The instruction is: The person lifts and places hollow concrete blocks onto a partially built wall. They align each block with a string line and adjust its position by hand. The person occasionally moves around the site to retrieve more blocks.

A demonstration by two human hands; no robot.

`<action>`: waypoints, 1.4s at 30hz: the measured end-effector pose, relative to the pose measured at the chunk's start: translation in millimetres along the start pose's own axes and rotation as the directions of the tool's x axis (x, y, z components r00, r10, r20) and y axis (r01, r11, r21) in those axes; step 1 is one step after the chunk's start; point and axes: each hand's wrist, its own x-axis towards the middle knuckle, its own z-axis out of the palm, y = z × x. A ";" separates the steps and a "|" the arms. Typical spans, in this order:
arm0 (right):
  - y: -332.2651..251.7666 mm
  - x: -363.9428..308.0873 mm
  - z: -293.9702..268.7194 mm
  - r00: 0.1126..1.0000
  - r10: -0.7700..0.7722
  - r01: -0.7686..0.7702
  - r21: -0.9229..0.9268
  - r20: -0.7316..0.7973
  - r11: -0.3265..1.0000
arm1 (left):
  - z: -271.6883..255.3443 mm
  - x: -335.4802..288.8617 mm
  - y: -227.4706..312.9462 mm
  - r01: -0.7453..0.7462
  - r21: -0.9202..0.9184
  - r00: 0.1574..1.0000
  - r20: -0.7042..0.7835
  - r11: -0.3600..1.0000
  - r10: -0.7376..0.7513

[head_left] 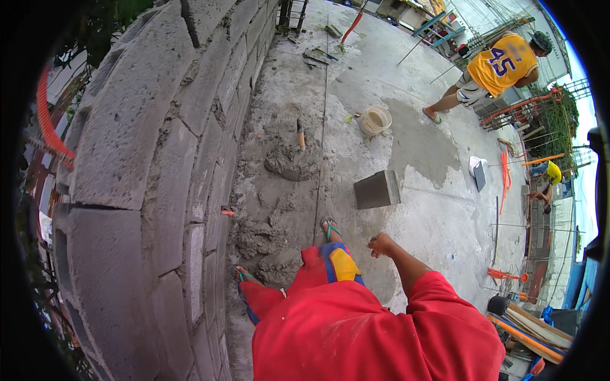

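Straight ahead of our right grip (382,245), near but not touching it, the grey block (375,191) stands on the concrete floor (438,213); we cannot tell its long axis. That grip curls narrow, seemingly around nothing; our left grip is out of view, its state unknown.

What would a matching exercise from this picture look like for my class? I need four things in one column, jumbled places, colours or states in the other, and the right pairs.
Things:
1. Trowel
2. Bucket
3. Concrete block
4. Wearer's right hand

Descriptions:
A. Grey, flat-sided, resting on the floor
B. Fingers curled, at the end of a bare forearm
C. Handle sticking up from a mortar mound
D. Whitish, with a round rim

Right pairs: 1-C, 2-D, 3-A, 4-B
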 end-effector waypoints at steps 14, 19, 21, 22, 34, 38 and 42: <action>36.8 397.7 -246.7 0.928 -0.339 0.187 -0.601 -0.151 0.777 | 101.3 -157.8 24.1 0.542 0.197 0.825 -0.309 0.817 -0.472; 37.0 452.7 -263.9 0.971 -0.215 0.233 -0.634 0.107 0.738 | 98.3 -259.7 41.5 0.609 0.193 0.774 -0.354 0.769 -0.524; 37.7 472.7 -259.6 0.971 -0.111 0.223 -0.629 0.213 0.745 | 100.9 -301.5 64.4 0.596 0.175 0.780 -0.357 0.783 -0.514; 36.3 483.2 -248.7 0.930 -0.073 0.317 -0.685 0.360 0.656 | 107.8 -326.3 77.9 0.664 0.149 0.715 -0.414 0.733 -0.564; 189.2 498.9 -146.8 0.578 -0.318 0.762 -0.636 0.752 -0.120 | 175.5 -370.3 100.2 0.626 0.084 0.737 -0.388 0.775 -0.553; 209.4 470.6 -127.5 0.845 -0.298 0.528 -0.605 0.444 0.596 | 185.1 -378.6 48.0 0.674 0.032 0.702 -0.339 0.738 -0.626; 204.8 400.4 -137.9 0.907 -0.306 0.401 -0.380 0.288 0.833 | 192.2 -383.3 3.0 0.658 0.035 0.728 -0.286 0.752 -0.623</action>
